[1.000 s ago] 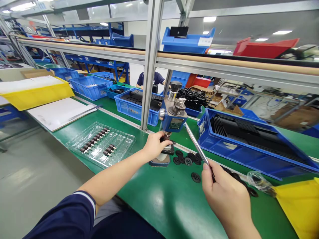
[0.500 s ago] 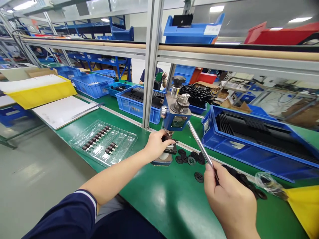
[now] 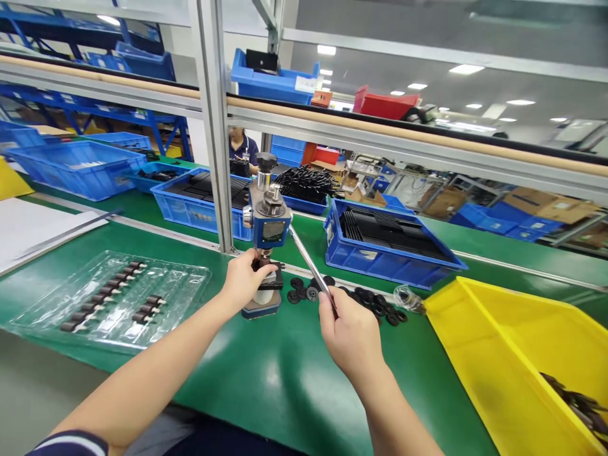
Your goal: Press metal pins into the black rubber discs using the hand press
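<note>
Two bare hands work at a small blue bench press with a grey metal base (image 3: 266, 266) that stands on the green table top (image 3: 285, 386). The left hand (image 3: 244, 278) is curled around a small dark part under the press head, just above the base, fingers closed on it; the part itself is mostly hidden by the fingers. The right hand (image 3: 349, 332) is clenched around the lower end of the long shiny steel lever (image 3: 306, 261), which slants up and to the left from that grasp to the side of the press body.

Just beyond the right hand's knuckles, a scatter of flat black round discs (image 3: 375, 304) lies on the table, stretching from the press base toward a yellow plastic bin (image 3: 479, 354) well to the right of the grasp. Left of the left forearm lies a clear plastic blister tray holding rows of small dark pins (image 3: 114, 301). Behind the press stand blue plastic crates of black parts (image 3: 384, 244), and beyond those a person in a dark shirt (image 3: 242, 149) is partly visible.
</note>
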Available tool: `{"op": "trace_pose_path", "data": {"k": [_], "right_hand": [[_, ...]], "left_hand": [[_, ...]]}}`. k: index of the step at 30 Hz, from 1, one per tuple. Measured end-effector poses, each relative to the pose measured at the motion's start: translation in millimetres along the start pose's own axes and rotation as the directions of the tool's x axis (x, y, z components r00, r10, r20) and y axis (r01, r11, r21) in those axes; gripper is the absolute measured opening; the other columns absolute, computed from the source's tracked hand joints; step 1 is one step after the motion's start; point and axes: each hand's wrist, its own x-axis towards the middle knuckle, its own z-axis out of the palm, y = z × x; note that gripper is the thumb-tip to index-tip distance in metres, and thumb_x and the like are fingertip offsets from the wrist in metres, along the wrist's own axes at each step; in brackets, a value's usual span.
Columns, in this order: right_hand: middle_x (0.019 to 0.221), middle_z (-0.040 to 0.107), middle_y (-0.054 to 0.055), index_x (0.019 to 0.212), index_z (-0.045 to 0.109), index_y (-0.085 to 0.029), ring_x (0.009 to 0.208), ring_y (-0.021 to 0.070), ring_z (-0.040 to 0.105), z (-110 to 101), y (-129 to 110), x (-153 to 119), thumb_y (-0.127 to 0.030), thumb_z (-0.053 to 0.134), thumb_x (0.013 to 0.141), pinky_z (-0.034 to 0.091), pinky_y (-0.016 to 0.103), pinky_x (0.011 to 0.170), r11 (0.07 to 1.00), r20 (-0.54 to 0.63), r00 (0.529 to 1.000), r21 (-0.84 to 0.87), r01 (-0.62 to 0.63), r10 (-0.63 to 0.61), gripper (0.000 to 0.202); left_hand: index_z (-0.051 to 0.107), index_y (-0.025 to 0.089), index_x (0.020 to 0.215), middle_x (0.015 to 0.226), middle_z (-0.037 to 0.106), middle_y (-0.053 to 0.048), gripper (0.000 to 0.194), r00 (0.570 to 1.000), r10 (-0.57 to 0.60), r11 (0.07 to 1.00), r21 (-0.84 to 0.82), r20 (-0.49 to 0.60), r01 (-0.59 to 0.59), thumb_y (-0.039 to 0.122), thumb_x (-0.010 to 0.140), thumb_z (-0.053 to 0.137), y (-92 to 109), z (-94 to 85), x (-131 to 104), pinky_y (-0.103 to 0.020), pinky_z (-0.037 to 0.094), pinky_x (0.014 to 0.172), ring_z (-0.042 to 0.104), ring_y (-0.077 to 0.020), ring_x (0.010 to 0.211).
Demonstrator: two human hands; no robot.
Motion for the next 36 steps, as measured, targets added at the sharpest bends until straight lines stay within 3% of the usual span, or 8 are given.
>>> {"op": "trace_pose_path", "data": {"k": [4,12,19,23,27,29,32,36], "right_hand": [[0.068,0.060,-0.002,0.094,0.063,-0.016,0.054,0.0096,0.051,1,0,-1,-0.030,0.045,0.097,0.031,0.025,0.053,0.999,0.010,1.000,0.026,-0.020,0.020,0.022],[0.059,0.055,-0.002,0.082,0.061,-0.016,0.049,0.0082,0.043,17,0,-8,-0.028,0.050,0.095,0.027,0.025,0.051,0.999,-0.120,0.992,-0.029,-0.031,0.027,0.021],[0.065,0.058,-0.001,0.087,0.063,-0.016,0.054,0.0094,0.049,24,2,-13,-0.023,0.054,0.092,0.033,0.025,0.054,1.000,-0.185,0.982,0.015,-0.026,0.028,0.012],[0.075,0.062,0.003,0.099,0.064,-0.014,0.064,0.0120,0.056,13,-1,-10,-0.020,0.052,0.092,0.043,0.025,0.061,0.983,-0.223,0.974,0.181,0.001,0.040,0.015],[0.092,0.064,0.006,0.101,0.064,-0.017,0.086,0.0160,0.061,-19,-12,-3,-0.014,0.056,0.088,0.052,0.031,0.077,0.935,-0.295,0.951,0.354,0.022,0.089,0.015],[0.103,0.063,0.008,0.103,0.064,-0.019,0.099,0.0196,0.060,-36,-17,2,-0.012,0.059,0.086,0.053,0.035,0.084,0.910,-0.358,0.925,0.412,0.035,0.127,0.019],[0.121,0.056,0.011,0.130,0.052,-0.024,0.100,0.0205,0.060,-50,-22,8,-0.015,0.058,0.086,0.055,0.036,0.078,0.836,-0.420,0.881,0.546,0.054,0.218,0.046],[0.132,0.048,0.014,0.146,0.029,-0.028,0.091,0.0177,0.061,-23,-14,-6,-0.021,0.055,0.089,0.055,0.036,0.074,0.748,-0.401,0.876,0.660,0.073,0.269,0.064]], "left_hand": [[0.067,0.018,0.085,0.079,0.071,-0.003,0.026,1.000,-0.018,1.000,-0.010,0.006,0.018,0.040,0.073,0.073,0,0.5,-1,-0.029,0.044,0.067,0.062,-0.0185,0.071],[0.067,0.019,0.089,0.083,0.073,-0.002,0.027,1.000,-0.025,0.999,-0.020,0.002,0.025,0.042,0.074,0.072,-4,3.8,-1,-0.028,0.046,0.069,0.063,-0.0180,0.073],[0.067,0.019,0.086,0.082,0.073,-0.003,0.028,0.999,0.010,1.000,0.021,-0.034,-0.009,0.045,0.075,0.070,-6,6.3,-4,-0.029,0.046,0.072,0.064,-0.0193,0.073],[0.067,0.019,0.089,0.083,0.072,-0.004,0.031,0.999,0.021,1.000,0.017,-0.028,-0.021,0.048,0.077,0.067,-7,7.2,-2,-0.030,0.046,0.071,0.064,-0.0208,0.075],[0.069,0.018,0.089,0.091,0.066,-0.006,0.028,0.992,0.116,0.993,0.030,-0.058,-0.114,0.044,0.078,0.068,-5,0.2,-2,-0.031,0.048,0.078,0.062,-0.0211,0.084],[0.070,0.018,0.089,0.092,0.062,-0.006,0.024,0.973,0.170,0.985,0.047,-0.154,-0.165,0.040,0.079,0.068,-5,-4.3,-10,-0.032,0.048,0.082,0.060,-0.0210,0.088],[0.069,0.020,0.096,0.086,0.060,-0.004,0.020,0.937,0.265,0.964,0.042,-0.230,-0.262,0.035,0.083,0.066,-8,-8.3,-34,-0.033,0.048,0.081,0.058,-0.0195,0.083],[0.067,0.021,0.099,0.084,0.066,-0.004,0.019,0.932,0.354,0.929,-0.093,-0.075,-0.360,0.028,0.081,0.068,-20,0.1,-80,-0.031,0.049,0.073,0.060,-0.0184,0.076]]}}
